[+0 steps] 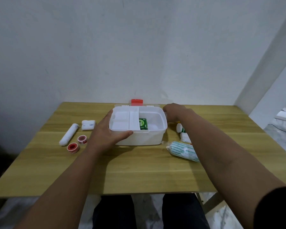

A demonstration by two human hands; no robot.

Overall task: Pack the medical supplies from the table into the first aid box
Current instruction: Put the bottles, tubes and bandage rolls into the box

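Observation:
The white first aid box (139, 138) stands open at the middle of the table. A white divided tray (122, 120) sits in its left half, and a green packet (143, 123) lies in the right half. My left hand (104, 131) grips the box's front left corner, thumb along the front rim. My right hand (173, 111) is at the right rear corner, fingers curled against the wall. Left of the box lie a long white roll (68, 134), a short white bandage (88, 124) and two red-and-white tape rolls (82, 140) (73, 148).
Right of the box, partly under my right forearm, lie a small white bottle (180, 128), a white gauze roll (185, 137) and a green-striped wrapped bandage (183, 151). The lid's red latch (136, 102) shows behind the box. The wooden table (139, 176) meets a wall at the back.

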